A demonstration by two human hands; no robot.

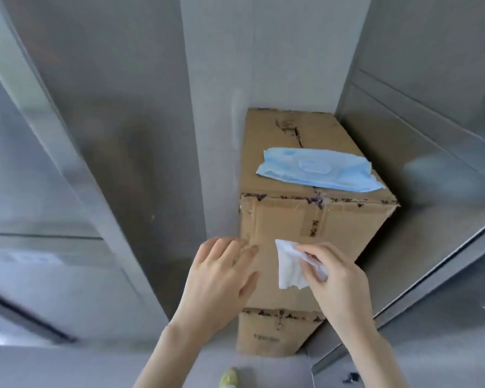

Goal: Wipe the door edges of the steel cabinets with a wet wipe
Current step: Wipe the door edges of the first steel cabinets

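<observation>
right hand [339, 278]: thumb and forefinger pinch a crumpled white wet wipe [289, 267], the other fingers curled behind it; back of the hand faces the camera.
wipe: hangs creased from that pinch, its free corner pointing up and left, in front of the front face of the box; whether it touches the cardboard cannot be told.
left hand [221, 278]: holds nothing, fingers nearly straight and slightly spread, just left of the wipe, fingertips at the front left edge of the box.
box: an upper brown cardboard box [291, 219] with frayed, dark-marked edges stands on a lower brown cardboard box [269, 334].
box top: a flat light-blue soft pack of wipes [317, 169] lies across it near the front edge, its right end reaching over the right edge.
left side: a left brushed-steel cabinet door [109, 135] stands just beside the boxes, its bright edge strip [67, 169] running diagonally.
right side: a right brushed-steel cabinet [417, 191] stands against the boxes' right side.
behind: a grey wall panel [221, 65] rises at the box's back edge.
bottom edge: a yellow-green shoe tip [228, 379] shows, blurred.
</observation>
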